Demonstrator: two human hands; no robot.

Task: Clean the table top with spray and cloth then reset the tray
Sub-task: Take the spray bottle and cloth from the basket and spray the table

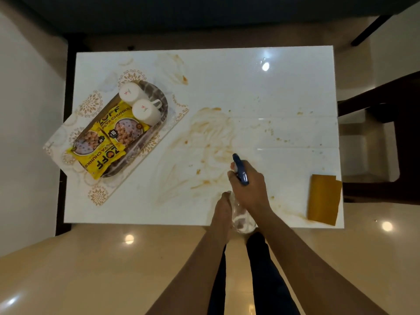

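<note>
A glossy white rectangular table top (250,87) stands on a shiny beige tiled floor (91,258), smeared with brownish streaks and specks across its middle and near edge.

Nearest the person, at the table's front edge, the left hand (221,212) cups the side of a clear plastic spray bottle (242,218), fingers wrapped against its body. The right hand (248,187) is clamped around the bottle's neck, with its blue trigger head (240,169) poking out above the knuckles and the nozzle aimed toward the stained middle of the table. The bottle looks light and mostly empty, with thin walls that would give under a hard squeeze; the neck is the firm place to grip, and wet plastic there could slip.

At the near right corner lies a folded mustard-yellow cloth (324,200), flat, soft and limp, easiest pinched at a folded edge. It is untouched, so wiping is probably yet to come.

Farther off on the left, a dark oval tray (162,103) sits askew on a white mat with gold floral print (91,105), which overhangs the table's left edge. It holds two upturned white ceramic cups (138,103), breakable, and yellow snack packets (102,144).
</note>
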